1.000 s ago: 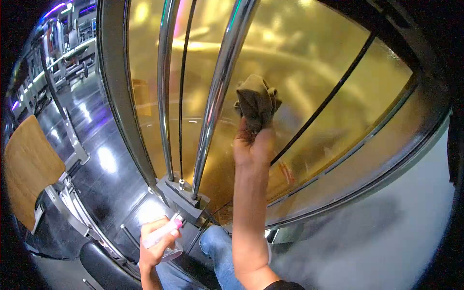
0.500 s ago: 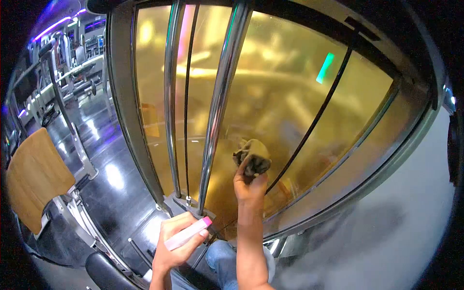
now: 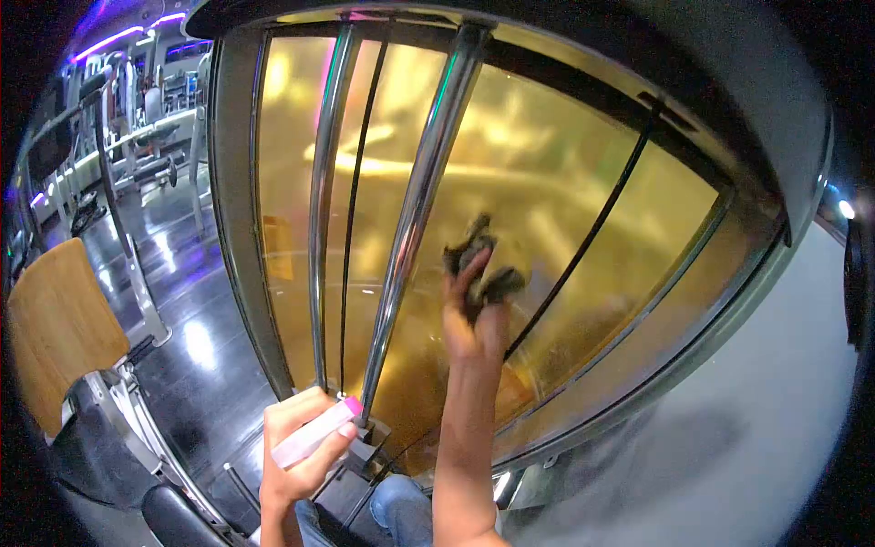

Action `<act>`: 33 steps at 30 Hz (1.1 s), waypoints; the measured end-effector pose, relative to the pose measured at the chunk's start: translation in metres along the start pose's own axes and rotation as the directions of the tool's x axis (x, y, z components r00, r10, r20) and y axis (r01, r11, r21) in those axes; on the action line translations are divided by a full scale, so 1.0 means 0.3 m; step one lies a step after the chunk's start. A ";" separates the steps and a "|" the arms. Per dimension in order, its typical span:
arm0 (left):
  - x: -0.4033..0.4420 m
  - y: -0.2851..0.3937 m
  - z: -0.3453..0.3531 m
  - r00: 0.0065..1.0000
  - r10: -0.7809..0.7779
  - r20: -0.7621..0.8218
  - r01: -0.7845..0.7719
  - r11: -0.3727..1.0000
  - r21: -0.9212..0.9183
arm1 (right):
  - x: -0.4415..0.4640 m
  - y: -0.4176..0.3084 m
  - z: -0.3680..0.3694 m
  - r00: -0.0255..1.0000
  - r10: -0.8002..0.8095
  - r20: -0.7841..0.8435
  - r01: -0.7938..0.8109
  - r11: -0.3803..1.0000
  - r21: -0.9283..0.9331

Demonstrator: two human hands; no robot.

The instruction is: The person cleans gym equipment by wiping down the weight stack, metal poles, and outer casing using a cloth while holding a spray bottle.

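Observation:
My left hand (image 3: 290, 485) is wrapped round a pale, slim bottle (image 3: 310, 438) with a pink end, low in the view beside the machine's base. Reaching up and forward, my right hand (image 3: 470, 326) grips a bunched dark cloth (image 3: 501, 284). That cloth is at the gold, see-through panel (image 3: 547, 155) and looks pressed to it; motion blurs it a little. Two chrome guide rods (image 3: 427, 182) and thin black cables (image 3: 602, 219) run down in front of the panel, on either side of my right hand.
A dark frame (image 3: 239, 182) surrounds the panel. At left stand a tan padded seat (image 3: 68, 333) and a black pad (image 3: 187, 518), with gym machines (image 3: 146, 137) behind on a shiny dark floor (image 3: 196, 342). A grey wall-like surface (image 3: 693, 401) lies to the right.
The cloth in my right hand has shifted slightly upward on the panel and now looks more spread. My left hand, still round the bottle, sits farther left in view. The camera view has shifted.

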State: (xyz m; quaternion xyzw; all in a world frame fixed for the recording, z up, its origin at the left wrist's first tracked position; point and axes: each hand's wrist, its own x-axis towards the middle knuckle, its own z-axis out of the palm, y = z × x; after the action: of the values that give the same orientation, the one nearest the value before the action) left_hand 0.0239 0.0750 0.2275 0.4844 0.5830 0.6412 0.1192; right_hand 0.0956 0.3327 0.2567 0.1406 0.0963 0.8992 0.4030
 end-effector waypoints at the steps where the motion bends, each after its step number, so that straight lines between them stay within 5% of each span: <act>1: 0.002 0.002 -0.007 1.000 0.011 -0.006 -0.011 1.000 -0.007 | -0.022 -0.014 -0.028 1.000 0.001 -0.009 0.000 0.997 0.073; 7: 0.001 0.027 -0.042 1.000 0.016 -0.012 -0.015 1.000 0.015 | 0.002 -0.007 0.085 0.987 0.149 -0.062 -0.132 0.966 0.221; 11: 0.006 0.067 -0.057 0.997 0.081 -0.002 -0.081 0.996 0.045 | 0.163 0.079 0.230 0.989 0.050 0.137 -0.038 0.995 -0.091; 15: 0.005 0.060 -0.057 1.000 0.030 0.001 -0.030 0.999 0.017 | 0.225 0.127 0.396 0.967 0.055 0.250 -0.010 0.984 -0.177; 22: 0.005 0.078 -0.039 1.000 0.002 -0.025 -0.003 1.000 -0.029 | 0.105 0.063 0.161 0.977 0.067 0.205 -0.074 0.997 0.027; 24: 0.009 0.068 -0.037 0.999 0.038 -0.027 -0.038 0.999 -0.011 | 0.059 0.054 0.101 0.996 0.063 0.060 -0.066 0.997 0.043; 26: -0.004 0.062 -0.045 0.997 0.077 -0.017 -0.076 0.996 0.036 | 0.019 0.108 0.136 0.994 -0.075 0.081 0.084 0.990 -0.116; 28: -0.002 0.048 -0.046 0.994 0.113 -0.011 -0.112 0.991 0.068 | 0.031 0.156 0.157 0.934 -0.286 0.213 0.356 0.782 -0.512; 29: -0.002 0.045 -0.046 0.997 0.074 -0.019 -0.073 0.997 0.027 | 0.042 0.176 0.180 0.934 -0.285 0.215 0.357 0.776 -0.520; 30: 0.000 0.038 -0.045 0.999 0.034 -0.025 -0.035 0.999 -0.014 | 0.048 0.200 0.213 0.751 -0.368 0.549 0.656 0.314 -0.686; 31: 0.005 0.028 -0.044 0.999 0.034 -0.029 -0.034 0.999 -0.024 | 0.057 0.226 0.245 0.514 -0.228 0.827 0.798 -0.225 -0.558; 32: 0.010 0.019 -0.049 0.999 0.035 -0.034 -0.036 0.999 -0.035 | 0.073 0.250 0.280 0.517 -0.217 0.828 0.797 -0.231 -0.558; 33: 0.013 0.009 -0.051 0.999 0.035 -0.036 -0.037 0.998 -0.042 | 0.091 0.260 0.318 0.313 -0.110 0.943 0.808 -0.491 -0.326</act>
State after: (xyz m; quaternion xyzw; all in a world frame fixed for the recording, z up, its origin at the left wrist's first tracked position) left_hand 0.0114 0.0674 0.2341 0.4807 0.5624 0.6641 0.1074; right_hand 0.0552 0.3077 0.3736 -0.0355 -0.6014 0.2087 0.7704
